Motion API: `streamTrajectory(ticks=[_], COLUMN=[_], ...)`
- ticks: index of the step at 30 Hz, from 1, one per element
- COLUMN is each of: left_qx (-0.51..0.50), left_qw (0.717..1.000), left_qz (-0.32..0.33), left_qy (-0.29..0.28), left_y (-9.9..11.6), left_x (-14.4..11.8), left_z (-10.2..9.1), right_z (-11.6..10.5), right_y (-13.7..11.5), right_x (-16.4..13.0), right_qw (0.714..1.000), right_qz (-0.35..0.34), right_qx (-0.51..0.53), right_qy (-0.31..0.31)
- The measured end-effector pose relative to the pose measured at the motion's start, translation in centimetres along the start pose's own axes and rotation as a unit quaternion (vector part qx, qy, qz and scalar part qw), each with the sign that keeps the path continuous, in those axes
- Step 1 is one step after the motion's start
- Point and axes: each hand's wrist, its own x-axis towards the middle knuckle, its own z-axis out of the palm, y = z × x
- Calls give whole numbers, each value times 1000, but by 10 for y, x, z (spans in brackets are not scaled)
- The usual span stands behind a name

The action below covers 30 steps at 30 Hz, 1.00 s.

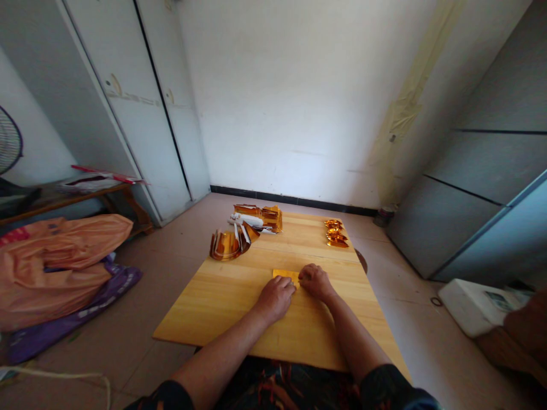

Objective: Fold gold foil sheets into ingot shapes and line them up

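Gold paper sheet (285, 275) lies flat on the wooden surface (222, 302) in front of you, about midway across it, and both of your hands are on its near edge. Your left hand (276, 297) covers the sheet's near left corner, knuckles up, fingers curled down and pressed together against the paper. Your right hand (315, 281) sits just beside it at the sheet's right end, fingers likewise bent and bunched onto the foil; the two hands nearly touch. Whether either hand pinches the edge or only presses it flat, you cannot tell from this angle, since the fingertips are hidden under the knuckles.

Farther along the surface, at its far left, a curled stack of gold foil sheets (228, 245) stands on edge, with a pile of gold and white paper bundles (256, 218) just behind it. At the far right, well apart from your hands, a small row of folded gold ingots (335, 233) rests near the edge.

On the floor to your left lie an orange plastic bag (60, 262) and a purple bag (77, 310) beneath it. A white box (470, 304) sits on the floor to your right.
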Motion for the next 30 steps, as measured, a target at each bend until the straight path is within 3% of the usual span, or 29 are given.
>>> streamTrajectory(ticks=[13, 23, 30], left_qx=[31, 33, -5], left_qw=[998, 999, 1000], left_qz=[46, 40, 10], left_qy=[-10, 7, 16], left_y=[-3, -3, -14], left_x=[-1, -2, 3], left_z=[-2, 0, -14], right_z=[1, -2, -2], right_y=[7, -6, -8], right_x=[6, 0, -13], right_qw=[1000, 999, 992], right_qz=[-15, -2, -101], right_qx=[-10, -40, -80], right_qy=[1, 0, -7])
